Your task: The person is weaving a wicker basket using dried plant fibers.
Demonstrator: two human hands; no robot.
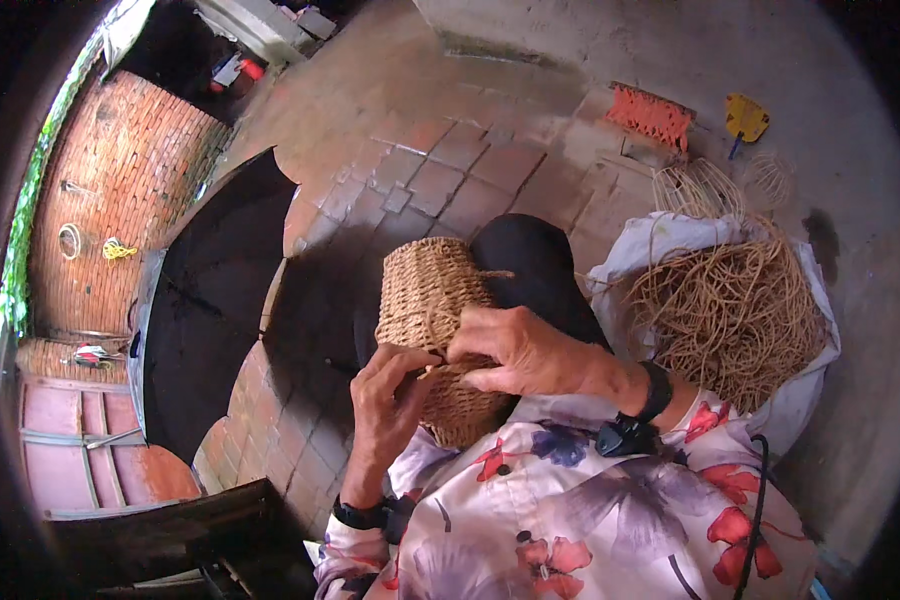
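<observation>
A tan woven basket (428, 285) of twisted plant-fibre cord lies across my lap, against my dark trouser leg. My left hand (378, 400) is at its left side, fingers bent and pinched together; a short end of cord (431, 371) pokes out by the fingertips. From the right, my right hand (520, 350) rests on the weave, with thumb and fingers closed together close to the left fingertips. What exactly lies between the right fingertips is hidden. A loose strand (496, 274) sticks out from the basket's right side, above my right hand.
At my right a white sack (660, 235) holds a big tangle of cord (735, 310). Beyond it lie an orange-red slatted piece (650, 115) and a yellow hand fan (746, 118). An open black umbrella (220, 310) stands on the brick floor (460, 150) to my left.
</observation>
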